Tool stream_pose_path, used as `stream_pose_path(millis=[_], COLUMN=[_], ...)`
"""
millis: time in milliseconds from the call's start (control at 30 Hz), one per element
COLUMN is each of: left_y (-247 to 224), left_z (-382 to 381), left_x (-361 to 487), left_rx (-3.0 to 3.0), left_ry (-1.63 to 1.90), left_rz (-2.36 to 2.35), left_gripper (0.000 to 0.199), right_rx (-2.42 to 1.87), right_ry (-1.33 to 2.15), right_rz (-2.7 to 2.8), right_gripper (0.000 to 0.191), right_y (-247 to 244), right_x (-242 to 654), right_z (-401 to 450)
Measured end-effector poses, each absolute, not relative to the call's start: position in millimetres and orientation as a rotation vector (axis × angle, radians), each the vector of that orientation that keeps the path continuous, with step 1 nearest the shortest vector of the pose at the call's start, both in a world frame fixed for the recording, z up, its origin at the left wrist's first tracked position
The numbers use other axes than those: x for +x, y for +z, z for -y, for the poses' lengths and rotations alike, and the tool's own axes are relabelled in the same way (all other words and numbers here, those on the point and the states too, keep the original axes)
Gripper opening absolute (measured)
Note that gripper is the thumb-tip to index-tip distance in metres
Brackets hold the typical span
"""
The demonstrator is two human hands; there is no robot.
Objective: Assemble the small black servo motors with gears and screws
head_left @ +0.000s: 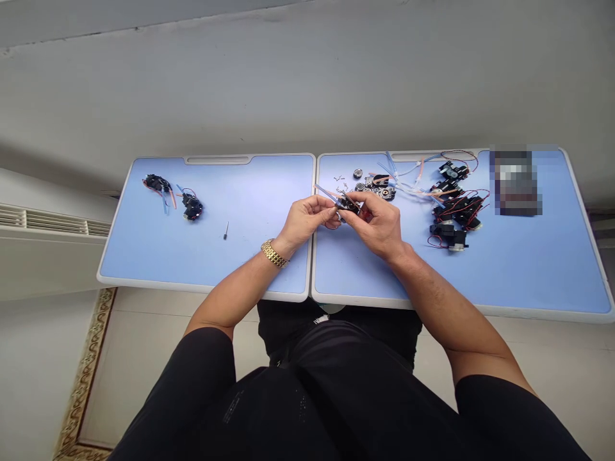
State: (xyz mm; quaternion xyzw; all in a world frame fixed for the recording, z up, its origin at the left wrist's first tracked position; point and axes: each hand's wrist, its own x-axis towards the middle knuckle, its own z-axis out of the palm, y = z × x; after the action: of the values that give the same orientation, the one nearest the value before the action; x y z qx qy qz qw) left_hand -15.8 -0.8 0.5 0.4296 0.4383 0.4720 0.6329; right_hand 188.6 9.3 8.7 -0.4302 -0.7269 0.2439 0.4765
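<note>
Between both hands, over the right-hand table near the seam, is a small black pump-like part [348, 205] with a blue tube [327, 193] sticking out to the upper left. My left hand [307, 221] pinches its left side, by the base of the tube. Fingers and thumb of my right hand [379, 221] close on its right side and hide much of it. Just beyond the hands lie several small screws [340, 179], a round metal piece [358, 173] and some opened black-and-metal parts [384, 191].
On the right, several black pump-like units [456, 214] with red wires and blue and orange tubes [408, 182] are heaped beside a blurred-out dark object [516, 186]. The left table [259, 256] bears two similar units [193, 206] and a small screwdriver-like tool [226, 230].
</note>
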Motion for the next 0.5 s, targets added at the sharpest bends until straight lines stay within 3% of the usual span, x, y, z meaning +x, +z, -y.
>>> stream_pose_path(millis=[500], left_y=[7.9], left_z=[15.2], left_x=[-9.0], left_rx=[1.306], left_ry=[1.164], left_rz=[-1.288], left_gripper=[0.046], right_rx=[-1.149], right_ry=[1.456], right_rz=[1.213], right_gripper=[0.055], right_y=[15.8], right_x=[178.4], right_z=[-13.0])
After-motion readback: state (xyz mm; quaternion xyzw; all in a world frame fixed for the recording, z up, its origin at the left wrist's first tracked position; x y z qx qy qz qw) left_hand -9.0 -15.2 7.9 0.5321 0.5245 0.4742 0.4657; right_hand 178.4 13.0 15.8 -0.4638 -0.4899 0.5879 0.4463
